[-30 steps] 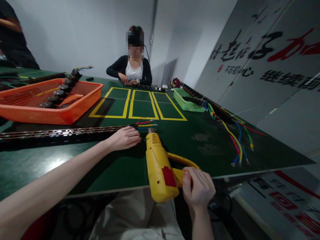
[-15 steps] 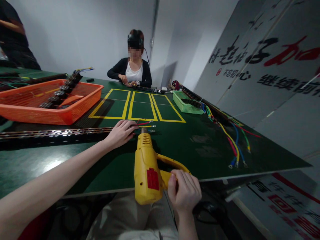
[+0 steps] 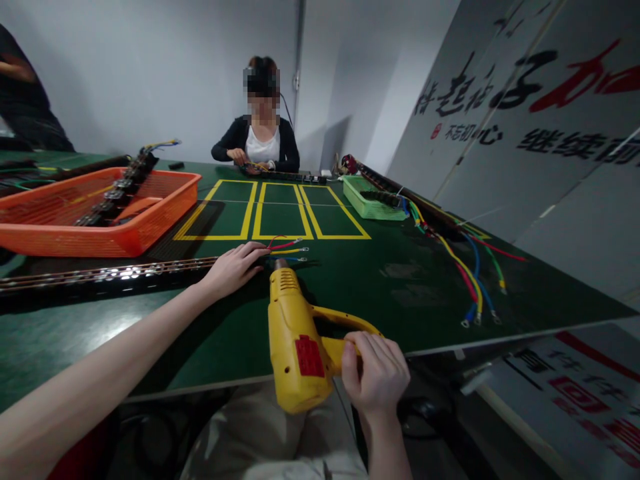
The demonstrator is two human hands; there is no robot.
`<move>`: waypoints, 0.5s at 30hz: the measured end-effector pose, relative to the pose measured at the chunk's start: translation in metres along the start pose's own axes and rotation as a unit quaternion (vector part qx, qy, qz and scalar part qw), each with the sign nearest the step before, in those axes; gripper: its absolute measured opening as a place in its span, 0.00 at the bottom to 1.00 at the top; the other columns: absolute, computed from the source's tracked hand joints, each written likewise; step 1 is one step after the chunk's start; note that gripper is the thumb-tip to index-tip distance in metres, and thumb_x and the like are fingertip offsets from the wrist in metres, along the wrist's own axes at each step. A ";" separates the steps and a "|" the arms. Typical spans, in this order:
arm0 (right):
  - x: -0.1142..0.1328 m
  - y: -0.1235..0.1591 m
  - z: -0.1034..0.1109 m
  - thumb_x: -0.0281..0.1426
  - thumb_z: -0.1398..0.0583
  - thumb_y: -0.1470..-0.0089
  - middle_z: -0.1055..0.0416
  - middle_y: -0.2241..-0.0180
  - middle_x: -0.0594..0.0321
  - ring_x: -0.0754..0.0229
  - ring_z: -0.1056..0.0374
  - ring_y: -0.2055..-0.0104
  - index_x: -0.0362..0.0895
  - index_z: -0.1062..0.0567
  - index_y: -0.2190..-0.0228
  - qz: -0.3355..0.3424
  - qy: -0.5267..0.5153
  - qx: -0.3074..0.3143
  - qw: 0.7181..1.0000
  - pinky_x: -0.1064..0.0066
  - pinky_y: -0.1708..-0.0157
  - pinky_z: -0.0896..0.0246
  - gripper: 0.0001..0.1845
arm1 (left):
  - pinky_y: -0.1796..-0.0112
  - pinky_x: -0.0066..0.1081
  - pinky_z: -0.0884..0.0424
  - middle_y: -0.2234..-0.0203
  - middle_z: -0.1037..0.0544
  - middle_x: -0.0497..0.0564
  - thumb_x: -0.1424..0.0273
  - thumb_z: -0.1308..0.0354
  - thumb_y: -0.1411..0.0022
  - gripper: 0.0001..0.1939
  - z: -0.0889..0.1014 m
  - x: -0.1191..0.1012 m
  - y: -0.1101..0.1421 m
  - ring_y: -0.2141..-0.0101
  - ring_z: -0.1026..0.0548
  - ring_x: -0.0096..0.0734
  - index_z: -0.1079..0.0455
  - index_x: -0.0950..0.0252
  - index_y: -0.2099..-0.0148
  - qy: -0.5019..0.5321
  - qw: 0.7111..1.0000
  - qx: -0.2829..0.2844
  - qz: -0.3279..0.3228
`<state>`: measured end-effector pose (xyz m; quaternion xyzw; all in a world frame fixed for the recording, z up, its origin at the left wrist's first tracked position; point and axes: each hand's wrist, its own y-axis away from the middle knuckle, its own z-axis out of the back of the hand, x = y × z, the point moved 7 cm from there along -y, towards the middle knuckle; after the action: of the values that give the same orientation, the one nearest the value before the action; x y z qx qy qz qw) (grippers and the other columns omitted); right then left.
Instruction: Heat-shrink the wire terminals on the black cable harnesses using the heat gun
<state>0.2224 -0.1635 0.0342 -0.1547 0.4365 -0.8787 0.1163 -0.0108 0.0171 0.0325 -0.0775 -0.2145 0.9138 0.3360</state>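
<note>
My right hand point(image 3: 376, 375) grips the handle of a yellow heat gun point(image 3: 295, 340) with a red label; its nozzle points away from me at a small bundle of coloured wires point(image 3: 287, 248). My left hand point(image 3: 233, 268) rests on the green table point(image 3: 380, 280) with its fingers curled over the end of a long black strip point(image 3: 100, 275), right where those wires come out. The strip runs off to the left edge.
An orange mesh basket point(image 3: 150, 217) with black parts stands at the left. Yellow taped rectangles point(image 3: 273, 213) mark the table's middle. A green tray point(image 3: 373, 200) and a long loom of coloured wires point(image 3: 470, 273) lie at the right. A person sits at the far end.
The heat gun and my right hand have shifted left and nearer the wire ends. My left hand moved slightly forward along the strip's end.
</note>
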 end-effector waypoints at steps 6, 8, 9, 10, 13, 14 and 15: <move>-0.023 -0.001 0.010 0.30 0.50 0.41 0.28 0.75 0.65 0.63 0.34 0.71 0.44 0.30 0.72 0.003 0.029 -0.004 1.000 0.69 0.66 0.47 0.12 | 0.52 0.40 0.31 0.47 0.34 0.55 0.66 0.55 0.33 0.18 0.001 -0.002 -0.002 0.51 0.32 0.40 0.40 0.63 0.43 0.000 1.000 0.004 0.002; -0.028 0.000 0.013 0.29 0.50 0.41 0.28 0.75 0.65 0.63 0.34 0.71 0.44 0.30 0.72 0.003 0.042 -0.008 0.999 0.69 0.66 0.47 0.11 | 0.52 0.40 0.31 0.47 0.34 0.55 0.67 0.55 0.34 0.18 0.001 -0.002 -0.002 0.51 0.33 0.40 0.41 0.63 0.43 -0.004 1.000 0.007 0.001; -0.030 0.001 0.014 0.29 0.50 0.41 0.28 0.75 0.65 0.63 0.34 0.71 0.44 0.30 0.72 0.002 0.047 -0.010 0.999 0.69 0.66 0.47 0.11 | 0.52 0.40 0.31 0.47 0.34 0.55 0.67 0.55 0.34 0.18 0.000 -0.002 -0.003 0.51 0.33 0.41 0.41 0.63 0.43 -0.007 1.000 0.008 -0.001; -0.031 0.002 0.015 0.29 0.50 0.41 0.28 0.75 0.65 0.62 0.34 0.71 0.44 0.30 0.72 0.002 0.051 -0.014 0.999 0.69 0.66 0.47 0.11 | 0.52 0.40 0.31 0.47 0.34 0.55 0.68 0.54 0.34 0.19 0.000 -0.002 -0.003 0.51 0.33 0.41 0.41 0.62 0.42 -0.011 1.000 0.009 -0.005; -0.030 0.005 0.016 0.29 0.50 0.41 0.27 0.75 0.64 0.62 0.34 0.71 0.44 0.29 0.71 0.001 0.056 -0.026 0.998 0.69 0.65 0.46 0.11 | 0.51 0.42 0.32 0.46 0.35 0.55 0.70 0.54 0.35 0.20 -0.003 -0.003 -0.004 0.51 0.34 0.41 0.42 0.61 0.41 -0.019 1.000 0.007 -0.017; -0.028 0.005 0.016 0.29 0.50 0.41 0.27 0.75 0.64 0.62 0.33 0.71 0.44 0.29 0.71 0.000 0.056 -0.031 0.998 0.69 0.65 0.45 0.11 | 0.51 0.42 0.32 0.46 0.35 0.55 0.70 0.54 0.35 0.21 -0.004 -0.003 -0.005 0.51 0.34 0.41 0.43 0.61 0.40 -0.017 1.000 0.005 -0.019; -0.026 0.006 0.016 0.29 0.50 0.41 0.27 0.74 0.64 0.62 0.33 0.70 0.44 0.29 0.70 -0.001 0.056 -0.036 0.998 0.69 0.64 0.45 0.11 | 0.51 0.42 0.33 0.46 0.35 0.55 0.70 0.53 0.35 0.21 -0.004 -0.003 -0.005 0.51 0.34 0.41 0.43 0.61 0.40 -0.015 1.000 0.003 -0.020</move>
<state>0.2531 -0.1699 0.0339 -0.1095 0.4733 -0.8700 0.0847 -0.0042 0.0201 0.0312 -0.0585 -0.2180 0.9087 0.3512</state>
